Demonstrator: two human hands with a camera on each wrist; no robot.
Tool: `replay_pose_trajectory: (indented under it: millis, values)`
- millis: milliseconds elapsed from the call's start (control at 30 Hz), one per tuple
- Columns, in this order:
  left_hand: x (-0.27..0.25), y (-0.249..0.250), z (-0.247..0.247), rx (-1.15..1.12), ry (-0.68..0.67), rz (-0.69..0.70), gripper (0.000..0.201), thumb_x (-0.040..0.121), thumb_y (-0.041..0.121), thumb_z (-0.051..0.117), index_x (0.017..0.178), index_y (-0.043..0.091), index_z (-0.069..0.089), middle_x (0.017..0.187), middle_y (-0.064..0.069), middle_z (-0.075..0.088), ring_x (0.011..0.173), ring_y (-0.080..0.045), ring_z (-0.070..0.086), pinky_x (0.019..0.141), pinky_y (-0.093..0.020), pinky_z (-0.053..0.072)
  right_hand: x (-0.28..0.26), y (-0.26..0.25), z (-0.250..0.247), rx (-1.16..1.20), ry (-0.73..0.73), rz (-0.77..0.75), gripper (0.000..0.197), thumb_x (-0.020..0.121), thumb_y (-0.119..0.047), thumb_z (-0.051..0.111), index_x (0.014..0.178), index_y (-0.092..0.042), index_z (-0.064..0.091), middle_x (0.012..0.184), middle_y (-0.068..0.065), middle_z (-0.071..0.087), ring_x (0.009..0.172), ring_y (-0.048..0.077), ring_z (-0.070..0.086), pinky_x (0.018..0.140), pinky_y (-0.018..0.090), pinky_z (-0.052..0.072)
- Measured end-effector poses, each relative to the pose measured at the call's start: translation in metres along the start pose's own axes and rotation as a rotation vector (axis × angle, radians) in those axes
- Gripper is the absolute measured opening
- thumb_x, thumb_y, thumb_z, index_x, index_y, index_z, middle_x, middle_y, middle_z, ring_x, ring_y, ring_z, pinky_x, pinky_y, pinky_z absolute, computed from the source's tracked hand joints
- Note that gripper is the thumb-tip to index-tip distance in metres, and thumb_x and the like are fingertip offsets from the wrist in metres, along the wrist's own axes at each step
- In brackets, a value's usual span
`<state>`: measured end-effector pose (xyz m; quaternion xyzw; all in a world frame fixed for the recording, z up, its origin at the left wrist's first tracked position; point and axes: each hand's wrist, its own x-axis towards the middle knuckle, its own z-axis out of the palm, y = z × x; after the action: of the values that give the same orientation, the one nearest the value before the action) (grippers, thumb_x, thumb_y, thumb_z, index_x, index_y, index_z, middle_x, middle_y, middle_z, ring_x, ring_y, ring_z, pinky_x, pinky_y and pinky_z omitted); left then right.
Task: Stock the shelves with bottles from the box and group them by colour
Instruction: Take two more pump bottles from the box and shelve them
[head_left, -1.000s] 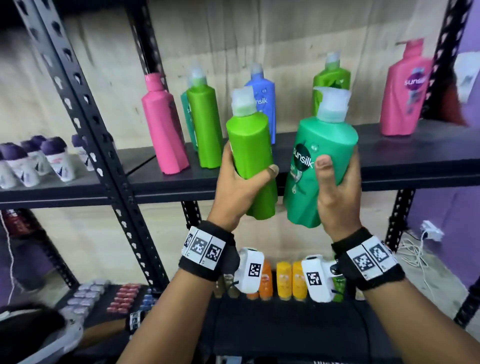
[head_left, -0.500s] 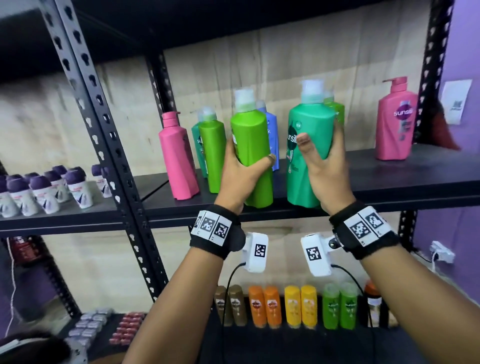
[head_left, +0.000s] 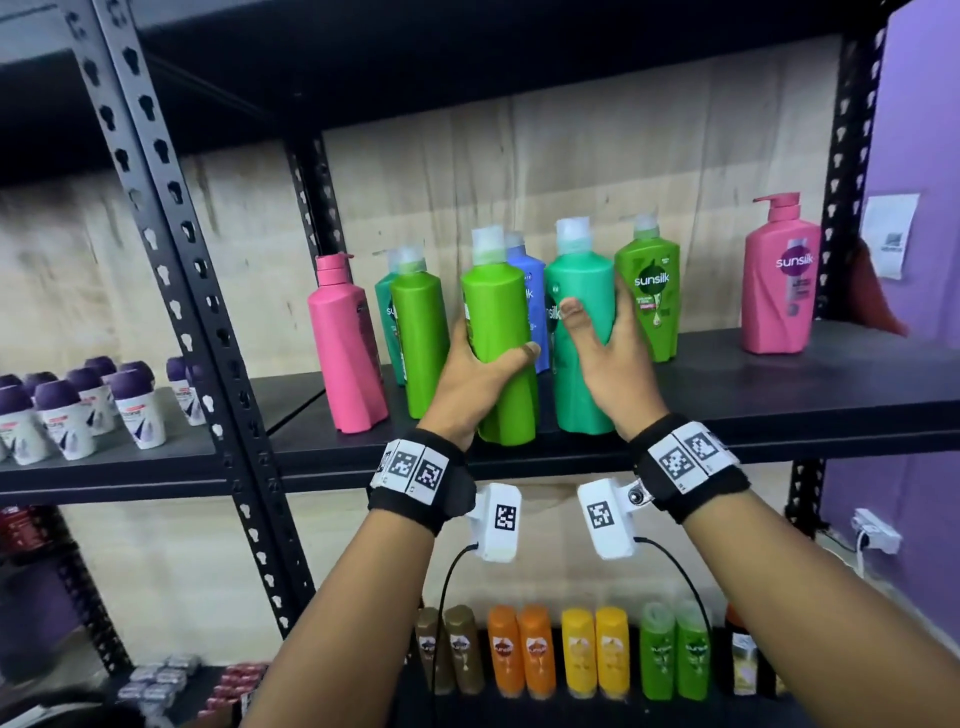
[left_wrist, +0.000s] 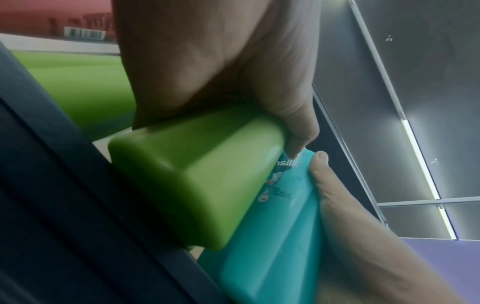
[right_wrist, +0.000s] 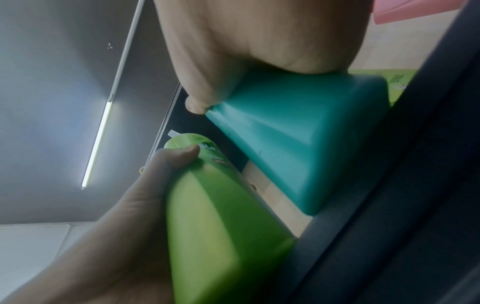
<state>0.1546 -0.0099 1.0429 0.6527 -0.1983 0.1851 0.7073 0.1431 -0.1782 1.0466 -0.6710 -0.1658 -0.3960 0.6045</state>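
Note:
My left hand grips a light green bottle with a white cap. Beside it my right hand grips a teal bottle. Both bottles stand upright at the front edge of the black middle shelf. The left wrist view shows the light green bottle's base over the shelf lip, the teal bottle beside it. In the right wrist view the teal bottle's base meets the shelf edge with the light green bottle at its side.
On the same shelf stand a pink bottle, a light green bottle, a teal one behind it, a blue bottle, a labelled green bottle and a pink pump bottle. Small bottles fill the lower shelf. Purple-capped roll-ons stand left.
Both hands have lifted the two bottles up and forward from below the shelf edge onto the front of the middle shelf, now upright.

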Motion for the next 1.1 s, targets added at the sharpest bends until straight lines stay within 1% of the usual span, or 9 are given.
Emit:
replay_pose_trajectory:
  millis: [200, 367, 500, 633, 700, 767, 867, 967, 1100]
  values:
    - [0.025, -0.005, -0.004, 0.113, -0.028, -0.056, 0.093, 0.061, 0.042, 0.089, 0.137, 0.021, 0.041, 0.119, -0.004, 0.070, 0.103, -0.018, 0.072, 0.090, -0.045, 0.060, 0.020, 0.015, 0.008, -0.027, -0.118, 0.110, 0.063, 0.094, -0.063, 0.055, 0.149, -0.040, 0.033, 0.130, -0.010, 0.062, 0.113, 0.014, 0.063, 0.102, 0.043, 0.051]
    - [0.046, -0.002, -0.006, 0.289, -0.044, -0.153, 0.113, 0.053, 0.053, 0.085, 0.146, 0.021, 0.028, 0.124, -0.005, 0.064, 0.106, -0.021, 0.068, 0.093, -0.046, 0.058, 0.043, 0.023, 0.016, -0.089, -0.195, 0.204, 0.068, 0.096, -0.058, 0.056, 0.152, -0.035, 0.025, 0.132, -0.002, 0.060, 0.114, 0.020, 0.062, 0.103, 0.044, 0.049]
    - [0.051, -0.002, -0.007, 0.335, -0.076, -0.186, 0.117, 0.060, 0.050, 0.085, 0.153, 0.019, 0.019, 0.133, -0.009, 0.060, 0.114, -0.025, 0.065, 0.099, -0.049, 0.055, 0.053, 0.025, 0.021, -0.179, -0.223, 0.239, 0.072, 0.098, -0.057, 0.053, 0.154, -0.029, 0.018, 0.133, 0.005, 0.059, 0.112, 0.026, 0.062, 0.099, 0.040, 0.049]
    - [0.050, -0.001, -0.010, 0.364, -0.085, -0.190, 0.105, 0.079, 0.043, 0.083, 0.155, 0.018, 0.016, 0.137, -0.008, 0.057, 0.117, -0.026, 0.062, 0.100, -0.045, 0.054, 0.056, 0.024, 0.026, -0.195, -0.212, 0.270, 0.073, 0.097, -0.055, 0.055, 0.153, -0.027, 0.019, 0.134, 0.006, 0.058, 0.114, 0.028, 0.061, 0.101, 0.041, 0.049]
    - [0.045, -0.002, -0.010, 0.391, -0.064, -0.171, 0.100, 0.082, 0.047, 0.080, 0.156, 0.021, 0.017, 0.133, -0.003, 0.058, 0.112, -0.020, 0.063, 0.090, -0.031, 0.055, 0.056, 0.025, 0.026, -0.195, -0.209, 0.267, 0.074, 0.096, -0.056, 0.055, 0.154, -0.029, 0.019, 0.135, 0.005, 0.058, 0.114, 0.027, 0.061, 0.099, 0.039, 0.049]
    - [0.037, -0.004, -0.008, 0.371, -0.028, -0.125, 0.094, 0.083, 0.047, 0.079, 0.155, 0.021, 0.023, 0.130, 0.001, 0.060, 0.108, -0.015, 0.063, 0.083, -0.025, 0.053, 0.053, 0.025, 0.023, -0.202, -0.204, 0.260, 0.075, 0.094, -0.057, 0.058, 0.154, -0.032, 0.020, 0.134, 0.002, 0.059, 0.111, 0.024, 0.061, 0.095, 0.034, 0.048]
    - [0.028, -0.013, -0.005, 0.318, 0.030, -0.052, 0.079, 0.085, 0.040, 0.079, 0.148, 0.018, 0.037, 0.127, 0.001, 0.063, 0.110, -0.012, 0.065, 0.096, -0.032, 0.055, 0.047, 0.026, 0.016, -0.194, -0.220, 0.239, 0.076, 0.093, -0.050, 0.064, 0.156, -0.033, 0.023, 0.136, -0.002, 0.059, 0.114, 0.020, 0.060, 0.096, 0.031, 0.046]
    - [0.020, -0.018, -0.004, 0.399, 0.058, -0.029, 0.074, 0.087, 0.043, 0.076, 0.147, 0.019, 0.039, 0.131, -0.002, 0.062, 0.117, -0.020, 0.063, 0.102, -0.039, 0.052, 0.041, 0.026, 0.009, -0.226, -0.233, 0.214, 0.075, 0.094, -0.041, 0.066, 0.156, -0.029, 0.026, 0.141, -0.002, 0.057, 0.122, 0.021, 0.058, 0.105, 0.037, 0.046]
    - [0.007, -0.022, -0.007, 0.540, 0.097, 0.028, 0.067, 0.089, 0.040, 0.074, 0.145, 0.019, 0.043, 0.121, 0.007, 0.063, 0.114, -0.016, 0.063, 0.094, -0.025, 0.048, 0.031, 0.023, 0.004, -0.317, -0.225, 0.221, 0.073, 0.096, -0.034, 0.064, 0.157, -0.023, 0.026, 0.150, -0.001, 0.051, 0.130, 0.023, 0.054, 0.110, 0.039, 0.043]
